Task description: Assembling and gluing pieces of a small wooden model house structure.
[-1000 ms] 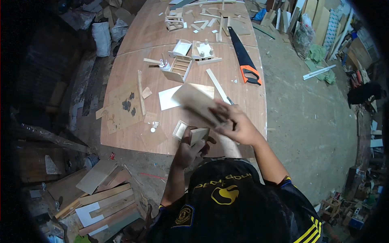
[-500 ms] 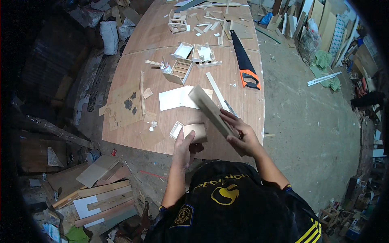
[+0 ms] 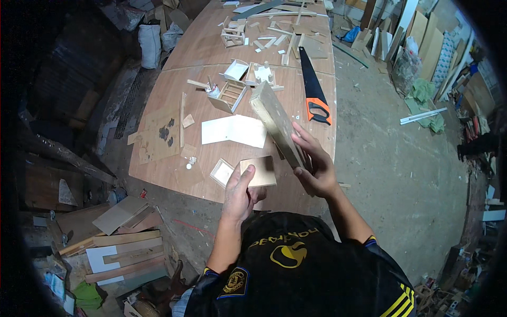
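Observation:
My left hand [image 3: 238, 196] grips a small square of pale wood [image 3: 262, 172], its thumb pressed on the flat face. Held in my right hand [image 3: 321, 171] is a long, thick wooden board [image 3: 275, 120], tilted with its far end up and to the left. A gap separates the board from the square piece. Beside my left hand, a small shallow tray-like wooden frame [image 3: 221, 172] rests on the table. Past it lies a folded white sheet [image 3: 232, 131], and the board's lower part hides some of the tabletop.
A handsaw [image 3: 317, 100] with an orange and black handle lies at the table's right. Farther back stand small wooden furniture models [image 3: 231, 96] and a glue pot with sticks [image 3: 212, 90]. A stained thin panel [image 3: 158, 137] lies left. Scrap boards [image 3: 124, 248] pile on the floor.
The board in my right hand has swung a little more upright. The square piece in my left hand has turned its flat face more upward. The whole view has shifted slightly.

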The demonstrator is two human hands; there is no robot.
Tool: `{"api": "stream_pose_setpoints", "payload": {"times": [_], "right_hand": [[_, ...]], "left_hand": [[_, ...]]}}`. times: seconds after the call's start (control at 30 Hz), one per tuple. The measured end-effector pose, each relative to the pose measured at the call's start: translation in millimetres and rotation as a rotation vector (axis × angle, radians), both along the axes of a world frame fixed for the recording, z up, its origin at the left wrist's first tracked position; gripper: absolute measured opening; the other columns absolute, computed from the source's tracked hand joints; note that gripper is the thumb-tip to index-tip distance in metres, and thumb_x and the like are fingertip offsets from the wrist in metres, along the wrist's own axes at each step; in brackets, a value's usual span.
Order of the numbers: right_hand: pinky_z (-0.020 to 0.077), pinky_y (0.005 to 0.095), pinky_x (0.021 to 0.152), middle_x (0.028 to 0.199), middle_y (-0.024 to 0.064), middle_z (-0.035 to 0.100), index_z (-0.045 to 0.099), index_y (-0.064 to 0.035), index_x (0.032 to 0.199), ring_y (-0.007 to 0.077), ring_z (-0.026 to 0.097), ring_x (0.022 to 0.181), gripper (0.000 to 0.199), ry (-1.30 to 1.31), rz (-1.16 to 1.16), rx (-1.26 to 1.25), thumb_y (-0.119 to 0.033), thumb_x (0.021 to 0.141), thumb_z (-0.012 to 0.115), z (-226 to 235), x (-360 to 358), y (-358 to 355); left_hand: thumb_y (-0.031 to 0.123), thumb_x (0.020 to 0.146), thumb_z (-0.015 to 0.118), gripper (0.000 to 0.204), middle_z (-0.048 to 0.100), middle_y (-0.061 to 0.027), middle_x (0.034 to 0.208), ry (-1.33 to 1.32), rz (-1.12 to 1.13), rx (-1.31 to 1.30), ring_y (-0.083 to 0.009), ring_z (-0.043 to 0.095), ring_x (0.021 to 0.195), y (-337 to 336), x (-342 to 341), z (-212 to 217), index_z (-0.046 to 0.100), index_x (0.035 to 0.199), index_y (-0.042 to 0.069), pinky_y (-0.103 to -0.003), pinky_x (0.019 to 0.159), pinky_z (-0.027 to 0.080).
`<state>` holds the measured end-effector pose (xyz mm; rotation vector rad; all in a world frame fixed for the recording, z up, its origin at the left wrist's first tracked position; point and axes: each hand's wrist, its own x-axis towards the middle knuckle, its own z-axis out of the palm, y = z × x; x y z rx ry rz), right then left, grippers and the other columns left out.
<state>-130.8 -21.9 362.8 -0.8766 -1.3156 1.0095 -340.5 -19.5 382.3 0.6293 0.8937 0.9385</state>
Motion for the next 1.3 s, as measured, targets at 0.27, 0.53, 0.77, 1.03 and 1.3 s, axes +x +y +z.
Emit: {"api": "stream_pose_setpoints", "payload": {"times": [0.27, 0.53, 0.77, 1.03, 1.3], "right_hand": [[0.0305, 0.0388, 0.104, 0.147, 0.0277, 0.036, 0.060, -0.0106, 0.130, 0.0345, 0.045, 0.124, 0.060, -0.351, 0.025, 0.304, -0.028, 0.074, 0.074, 21, 26, 13], [0.0293, 0.0442, 0.104, 0.148, 0.0338, 0.029, 0.058, -0.0146, 0.133, 0.0411, 0.044, 0.122, 0.056, -0.334, -0.006, 0.487, -0.031, 0.080, 0.068, 27, 20, 13], [0.0322, 0.0452, 0.100, 0.148, 0.0327, 0.030, 0.062, -0.0122, 0.126, 0.0409, 0.044, 0.120, 0.054, -0.463, -0.015, 0.590, -0.034, 0.077, 0.070, 34, 24, 1], [0.0335, 0.0466, 0.098, 0.147, 0.0309, 0.033, 0.066, -0.0133, 0.121, 0.0401, 0.046, 0.118, 0.052, -0.539, 0.037, 0.711, -0.037, 0.075, 0.073, 43, 28, -8], [0.0337, 0.0448, 0.097, 0.145, 0.0335, 0.034, 0.067, -0.0258, 0.118, 0.0390, 0.048, 0.113, 0.061, -0.550, -0.208, 0.649, -0.028, 0.058, 0.082, 66, 41, 11]], "left_hand": [[0.028, 0.100, 0.049, 0.032, 0.053, 0.0006, 0.071, -0.073, -0.083, 0.103, -0.0031, 0.035, 0.043, -11, 23, 22, 0.050, 0.120, 0.003, -0.020, 0.041, 0.030], [0.026, 0.101, 0.045, 0.029, 0.039, 0.0016, 0.053, -0.179, -0.031, 0.141, -0.0055, 0.030, 0.038, -22, 36, 43, 0.049, 0.117, 0.002, -0.022, 0.038, 0.027], [0.020, 0.101, 0.045, 0.023, 0.045, 0.0000, 0.060, -0.154, 0.022, 0.166, -0.0053, 0.032, 0.041, -26, 34, 50, 0.048, 0.115, 0.002, -0.023, 0.042, 0.028], [0.016, 0.097, 0.047, 0.022, 0.045, -0.0003, 0.060, -0.395, -0.036, 0.120, -0.0063, 0.031, 0.040, -26, 28, 33, 0.050, 0.114, 0.002, -0.023, 0.042, 0.028], [0.023, 0.100, 0.043, 0.024, 0.032, 0.0026, 0.047, -0.181, -0.019, 0.076, -0.0084, 0.026, 0.034, -26, 38, 56, 0.052, 0.108, 0.001, -0.026, 0.037, 0.025]]}}
